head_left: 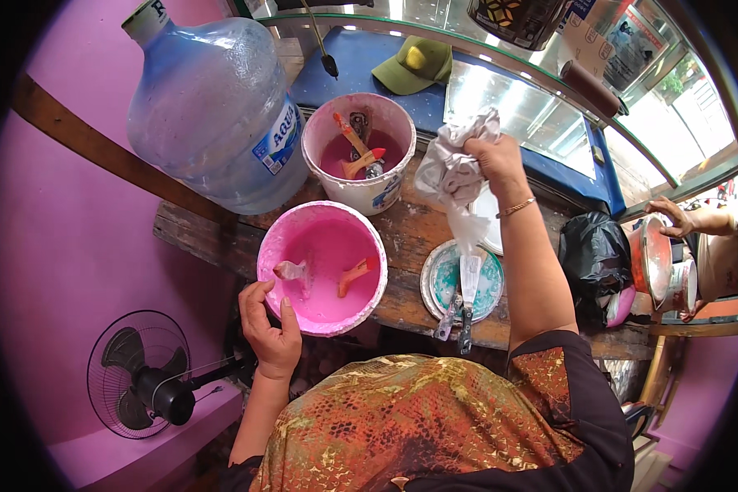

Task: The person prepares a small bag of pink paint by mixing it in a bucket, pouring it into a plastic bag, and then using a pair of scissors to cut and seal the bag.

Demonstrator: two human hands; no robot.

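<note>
Pink bucket (324, 216) sits just off centre toward 8 o'clock, overlapping the near edge of the wooden desk (406, 262); its base is hidden. At its 8 o'clock rim, the left hand (271, 332) has its fingers half open, touching the edge; whether they truly grip, I cannot tell. A light steadying hold there would, I judge, guard against tipping. Out at 2 o'clock, the right hand's (494, 162) fingers are closed around a crumpled white cloth (455, 168), whose loose tail hangs toward 6 o'clock. Gathering that tail into the palm seems wise, since below it, at 4 o'clock, lies a lid (489, 297) smeared teal, with a scraper (469, 283) across it; whether cloth and blade touch is unclear. As for labels, the large water bottle (209, 115) at 10 o'clock has a blue-and-white one with bold lettering; the second bucket (344, 193) at 12 o'clock has a bluish sticker, too small to read; the dark can (517, 20) at 1 o'clock shows a yellow pattern; and the poster (635, 45) at 2 o'clock bears printing too small to make out.
</note>
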